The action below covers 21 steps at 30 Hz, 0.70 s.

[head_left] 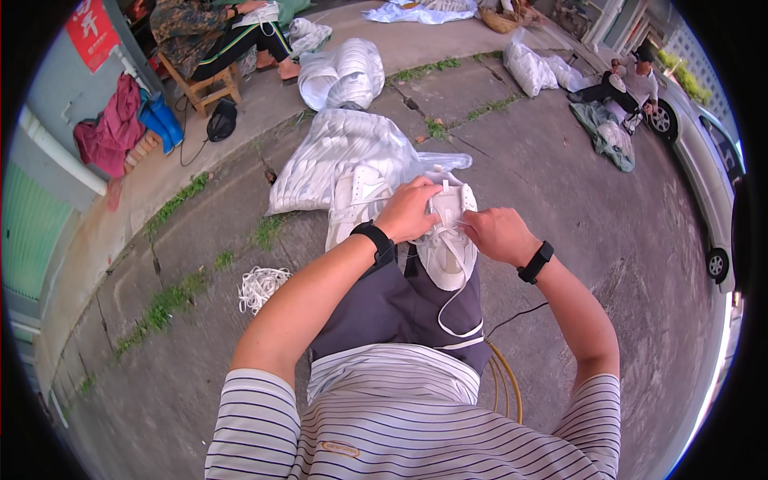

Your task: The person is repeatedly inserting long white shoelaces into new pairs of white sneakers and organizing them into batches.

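- Cracked grey pavement is edged and split by strips of green weeds, with a red sign mounted on the wall at upper left.
- One white shoe is positioned between two bare hands, over the front of a seated person's dark trousers, its toe pointed toward the body.
- Its left side and opening are touched by the left hand, thumb and forefinger spread apart; whether anything is clamped beneath the fingers cannot be told.
- A thin white lace is pinched at the shoe's right edge by the right hand, thumb and forefinger brought together and the other fingers curled.
- A loose length of lace is trailed from the shoe down across the trousers.
- Both wrists are circled by black bands, and a striped shirt is worn.
- A second white shoe is placed just to the left, partly hidden by the left hand and forearm.
- Beyond it, a clear plastic bag is packed with white shoes, and another filled bag is set behind.
- A tangled heap of white cord is left on the ground beside the left forearm.
- At upper left, a wooden chair is occupied by another person, near blue boots.
- At upper right, a further seated person is seen beside a silver car.
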Each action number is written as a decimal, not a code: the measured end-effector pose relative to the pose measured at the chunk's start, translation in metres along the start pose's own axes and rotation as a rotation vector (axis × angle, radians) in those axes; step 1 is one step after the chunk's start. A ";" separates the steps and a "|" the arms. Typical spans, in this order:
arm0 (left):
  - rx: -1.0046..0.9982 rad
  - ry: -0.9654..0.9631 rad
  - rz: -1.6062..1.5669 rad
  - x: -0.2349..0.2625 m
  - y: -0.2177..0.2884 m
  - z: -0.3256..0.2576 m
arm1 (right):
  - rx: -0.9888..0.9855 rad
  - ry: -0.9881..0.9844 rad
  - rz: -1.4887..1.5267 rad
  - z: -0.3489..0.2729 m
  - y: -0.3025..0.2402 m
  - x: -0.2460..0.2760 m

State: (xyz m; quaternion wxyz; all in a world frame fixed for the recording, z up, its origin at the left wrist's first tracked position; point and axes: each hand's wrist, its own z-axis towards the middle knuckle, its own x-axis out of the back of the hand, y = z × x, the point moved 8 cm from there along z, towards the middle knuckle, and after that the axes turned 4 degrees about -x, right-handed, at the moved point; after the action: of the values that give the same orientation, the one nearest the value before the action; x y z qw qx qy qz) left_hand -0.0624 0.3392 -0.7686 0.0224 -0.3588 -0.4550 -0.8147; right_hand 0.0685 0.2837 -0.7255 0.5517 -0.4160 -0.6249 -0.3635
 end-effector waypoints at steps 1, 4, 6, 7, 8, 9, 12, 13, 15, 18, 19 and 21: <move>-0.008 -0.005 0.003 0.001 0.001 -0.001 | 0.031 0.074 0.053 0.000 0.003 0.008; -0.018 -0.005 0.008 0.004 -0.001 -0.004 | 0.005 0.197 0.158 0.000 0.031 0.025; -0.024 -0.003 0.007 0.005 -0.001 -0.006 | -0.161 0.317 0.207 -0.003 0.070 0.030; -0.011 0.011 0.003 0.007 -0.002 -0.007 | -0.159 0.315 0.205 -0.004 0.080 0.028; 0.001 0.025 -0.001 0.008 -0.002 -0.008 | -0.211 0.307 0.268 -0.006 0.093 0.025; 0.001 0.027 -0.003 0.009 -0.002 -0.008 | -0.263 0.299 0.332 -0.006 0.104 0.019; 0.089 -0.065 -0.125 0.001 -0.009 -0.010 | -0.300 0.314 0.459 -0.010 0.112 -0.003; 0.065 -0.061 -0.106 0.000 -0.006 -0.012 | -0.301 0.314 0.460 -0.009 0.113 -0.010; 0.042 -0.060 -0.087 -0.002 -0.002 -0.012 | -0.302 0.334 0.709 -0.009 0.116 -0.019; 0.036 -0.125 -0.053 -0.008 -0.001 -0.012 | -0.320 0.287 0.812 -0.008 0.118 -0.025; 0.044 -0.123 -0.054 -0.009 -0.002 -0.011 | -0.322 0.286 0.814 -0.008 0.119 -0.024; 0.052 -0.120 -0.053 -0.012 -0.007 -0.010 | -0.474 0.118 1.215 -0.010 0.120 -0.038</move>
State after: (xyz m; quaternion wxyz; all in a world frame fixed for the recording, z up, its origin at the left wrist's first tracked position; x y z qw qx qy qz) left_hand -0.0619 0.3323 -0.7847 -0.0172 -0.3941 -0.4857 -0.7801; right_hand 0.1846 0.3172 -0.7623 0.5856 -0.7846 -0.1502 -0.1375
